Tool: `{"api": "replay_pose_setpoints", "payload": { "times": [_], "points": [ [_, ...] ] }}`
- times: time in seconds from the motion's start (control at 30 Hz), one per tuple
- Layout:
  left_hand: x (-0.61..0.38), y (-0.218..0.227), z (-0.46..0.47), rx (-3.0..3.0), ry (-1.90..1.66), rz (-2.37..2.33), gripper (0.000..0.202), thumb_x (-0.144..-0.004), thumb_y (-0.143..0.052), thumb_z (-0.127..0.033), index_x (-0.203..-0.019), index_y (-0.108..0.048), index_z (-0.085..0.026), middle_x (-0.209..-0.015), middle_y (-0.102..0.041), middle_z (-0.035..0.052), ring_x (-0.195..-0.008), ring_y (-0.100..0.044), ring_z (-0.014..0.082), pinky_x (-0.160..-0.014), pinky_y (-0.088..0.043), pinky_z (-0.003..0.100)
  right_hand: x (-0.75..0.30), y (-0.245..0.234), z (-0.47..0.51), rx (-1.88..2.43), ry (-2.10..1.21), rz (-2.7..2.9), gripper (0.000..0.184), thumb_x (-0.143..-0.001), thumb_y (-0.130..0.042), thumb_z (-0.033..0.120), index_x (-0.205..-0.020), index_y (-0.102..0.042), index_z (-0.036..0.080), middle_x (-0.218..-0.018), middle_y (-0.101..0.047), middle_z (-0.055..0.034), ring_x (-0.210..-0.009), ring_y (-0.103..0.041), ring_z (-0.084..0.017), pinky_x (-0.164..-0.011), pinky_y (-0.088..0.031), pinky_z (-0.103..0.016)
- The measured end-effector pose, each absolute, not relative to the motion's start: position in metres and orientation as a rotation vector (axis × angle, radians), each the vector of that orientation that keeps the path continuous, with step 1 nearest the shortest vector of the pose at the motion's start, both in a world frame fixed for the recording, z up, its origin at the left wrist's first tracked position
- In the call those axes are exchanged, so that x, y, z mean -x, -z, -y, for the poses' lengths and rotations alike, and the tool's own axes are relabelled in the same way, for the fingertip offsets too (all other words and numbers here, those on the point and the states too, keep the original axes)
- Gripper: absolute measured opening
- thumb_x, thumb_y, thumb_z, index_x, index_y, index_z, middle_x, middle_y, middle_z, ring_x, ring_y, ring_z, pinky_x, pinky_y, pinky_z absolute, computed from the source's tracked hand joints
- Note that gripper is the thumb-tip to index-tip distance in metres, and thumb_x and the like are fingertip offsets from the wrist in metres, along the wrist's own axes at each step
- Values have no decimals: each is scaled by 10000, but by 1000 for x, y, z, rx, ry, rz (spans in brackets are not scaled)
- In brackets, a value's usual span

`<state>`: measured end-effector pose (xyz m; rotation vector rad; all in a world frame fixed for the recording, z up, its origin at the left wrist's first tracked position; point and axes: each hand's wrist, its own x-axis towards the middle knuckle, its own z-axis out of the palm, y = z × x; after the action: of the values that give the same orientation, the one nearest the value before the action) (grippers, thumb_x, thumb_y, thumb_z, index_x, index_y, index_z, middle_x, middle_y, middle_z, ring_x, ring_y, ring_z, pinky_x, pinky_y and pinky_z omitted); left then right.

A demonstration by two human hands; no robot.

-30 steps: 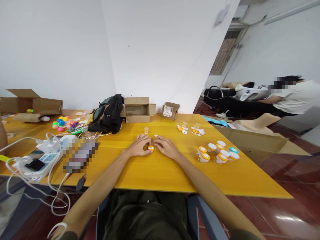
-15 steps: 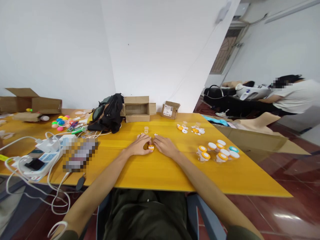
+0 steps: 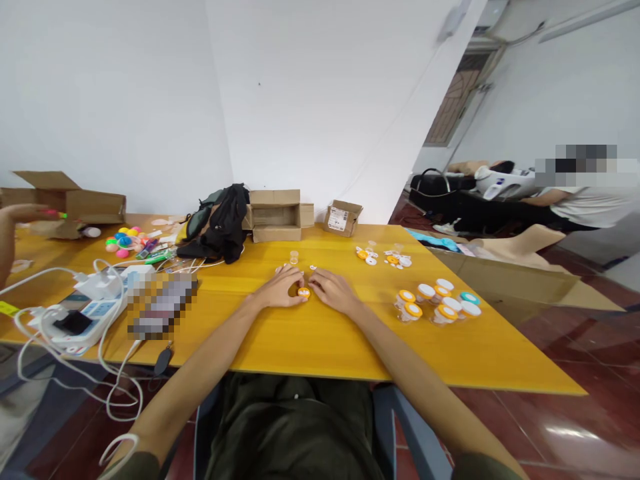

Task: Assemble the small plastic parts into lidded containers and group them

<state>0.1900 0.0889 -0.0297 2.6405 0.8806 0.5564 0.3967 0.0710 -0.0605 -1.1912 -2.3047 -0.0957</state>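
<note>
My left hand [image 3: 281,289] and my right hand [image 3: 333,291] rest on the yellow table [image 3: 320,340], fingers curled together around a small orange-lidded container [image 3: 303,293] held between the fingertips. A small clear cup [image 3: 293,256] and tiny white parts [image 3: 312,267] lie just beyond the hands. To the right stands a cluster of small jars with orange, white and teal lids [image 3: 440,304]. Loose orange and white lids [image 3: 383,257] lie farther back on the right.
Cardboard boxes [image 3: 276,215] and a black bag [image 3: 220,223] stand at the back. White cables and a power strip [image 3: 80,313] fill the left side, with coloured balls [image 3: 123,243] behind. Another person's hand [image 3: 20,217] shows at far left; a person [image 3: 580,193] sits at right.
My hands stay on the orange-lidded container with hardly any shift. Another person's hand has come into view at the far left edge.
</note>
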Motion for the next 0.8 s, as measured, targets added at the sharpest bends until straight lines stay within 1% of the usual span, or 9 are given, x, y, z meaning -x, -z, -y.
{"api": "replay_pose_setpoints", "payload": {
  "times": [0.13,0.37,0.53,0.8],
  "points": [
    [-191,30,-89,-2641,-552,-897,164,-783,-631,-366,-825,-540,-235,-918,-601,35,-981,-513,255,-940,-386,428,-397,62,-71,1205,122,2325,185,-950,-485,222,-945,-669,234,-1032,-683,-78,-926,-646,-193,-800,-520,-324],
    [-192,31,-90,-2634,-574,-875,178,-770,-651,-359,-818,-538,-231,-929,-605,32,-995,-513,254,-948,-384,433,-396,61,-72,1219,209,2383,222,-964,-464,216,-950,-686,228,-990,-692,-84,-933,-659,-202,-783,-536,-325],
    [-192,30,-89,-2628,-560,-867,180,-770,-651,-363,-814,-539,-230,-921,-601,28,-1002,-512,254,-946,-387,433,-396,61,-73,1241,285,2406,225,-968,-460,206,-939,-682,222,-1004,-689,-90,-943,-656,-198,-781,-532,-312],
    [-193,28,-88,-2612,-540,-886,187,-765,-654,-348,-800,-516,-227,-940,-612,42,-1012,-515,264,-949,-379,436,-394,61,-74,1237,216,2406,206,-958,-473,204,-928,-676,220,-1030,-686,-110,-960,-648,-215,-822,-526,-336]
  ]
}}
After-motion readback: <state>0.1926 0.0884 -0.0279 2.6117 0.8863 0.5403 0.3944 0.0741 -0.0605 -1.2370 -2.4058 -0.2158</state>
